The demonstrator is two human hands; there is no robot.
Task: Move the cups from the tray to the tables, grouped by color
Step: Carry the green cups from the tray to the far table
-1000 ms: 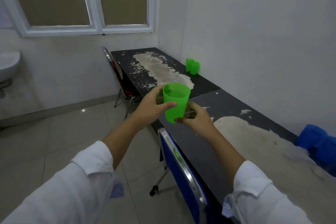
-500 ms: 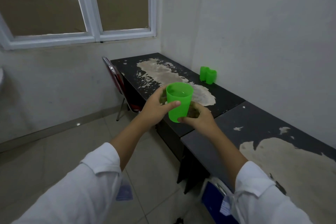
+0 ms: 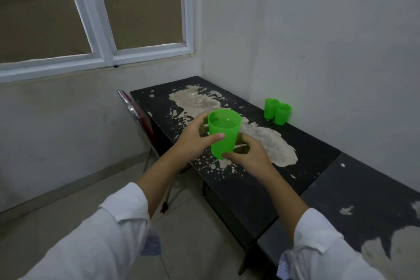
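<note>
Head view, near to far. White shirt sleeves (image 3: 102, 245) are seen at the bottom edge, both forearms extended forward. A nearer black table with a peeling top (image 3: 363, 191) is cut off by the right edge.

One bright green plastic cup (image 3: 223, 134) is held upright in the air, over the near edge of the far black table with a worn, flaking surface (image 3: 250, 188). It is gripped by both hands: left hand (image 3: 193, 141) is wrapped round the upper wall, thumb across the front; right hand (image 3: 250, 154) is curled round the base. Some clear liquid may be inside; not certain.

A red folding chair (image 3: 136, 116) is leaned at the far table's left side. Two matching green plastic cups (image 3: 281, 113) are stood touching each other on the far table, close to the white wall (image 3: 329, 52). A white-framed window (image 3: 145, 52) is set in the back wall.

Progress, as judged: green group is started, two placed, a third in transit and not yet set down. Placement beside the pair is expected. The tray is out of view, so the remaining count and other colours cannot be told.
</note>
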